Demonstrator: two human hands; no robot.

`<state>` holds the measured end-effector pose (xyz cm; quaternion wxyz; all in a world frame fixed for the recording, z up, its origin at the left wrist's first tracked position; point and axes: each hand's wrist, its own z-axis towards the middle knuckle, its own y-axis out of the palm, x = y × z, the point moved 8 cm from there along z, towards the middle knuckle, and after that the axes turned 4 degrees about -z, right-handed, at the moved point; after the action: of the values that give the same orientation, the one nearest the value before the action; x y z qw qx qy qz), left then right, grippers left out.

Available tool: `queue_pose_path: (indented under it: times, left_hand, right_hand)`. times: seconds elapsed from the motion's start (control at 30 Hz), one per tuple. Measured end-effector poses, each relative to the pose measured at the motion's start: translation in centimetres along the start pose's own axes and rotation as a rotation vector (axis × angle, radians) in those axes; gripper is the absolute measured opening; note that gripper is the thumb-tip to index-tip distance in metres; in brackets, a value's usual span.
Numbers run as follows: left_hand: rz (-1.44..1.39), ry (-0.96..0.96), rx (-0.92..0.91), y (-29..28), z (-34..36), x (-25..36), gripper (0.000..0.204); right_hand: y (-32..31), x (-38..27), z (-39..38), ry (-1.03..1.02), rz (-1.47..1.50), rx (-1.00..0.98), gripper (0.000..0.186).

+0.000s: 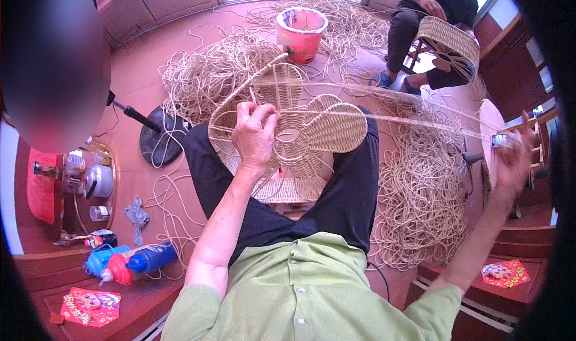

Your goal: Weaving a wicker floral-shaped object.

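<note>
A flower-shaped piece woven from straw-coloured cord (335, 128) rests between my thighs, with rounded petals about a ring-like centre. My left hand (255, 136) is closed in a pinch at its left part, on a strand of cord beside the open frame of one petal. Far out to the right, my right hand (513, 158) is raised at arm's length, its fingers bent around the pulled cord (414, 122). That cord runs taut and motion-smeared from the woven piece to the right hand. A small shiny thing (499, 140) shows at the right fingers; its kind is unclear.
Loose cord piles (420, 197) cover the floor right, left and behind. A pink bucket (301, 35) stands ahead. At the far right another person (441, 17) holds a woven piece (449, 44). Bottles (150, 257) lie at lower left near a black round base (165, 136).
</note>
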<state>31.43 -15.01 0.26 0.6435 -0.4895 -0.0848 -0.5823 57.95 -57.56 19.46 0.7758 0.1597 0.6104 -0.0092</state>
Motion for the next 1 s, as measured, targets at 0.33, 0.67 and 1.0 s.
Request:
queue_pose_path:
  times: [0.33,0.67,1.0]
  left_hand:
    - [-0.170,-0.151,0.158,0.0,1.2,-3.5,0.007]
    - [0.036,-0.323,-0.002,1.8,3.0,-3.6,0.026]
    - [-1.041,-0.583,-0.343,3.9,1.4,-3.5,0.045]
  right_hand:
    - [-20.1,10.7,12.1,-0.303,-1.965,-0.289,0.034]
    - [22.9,14.0,-23.6,-0.678,-0.793,-1.249,0.036]
    - [32.4,18.9,-28.5,-0.791,-0.724,-1.431,0.031]
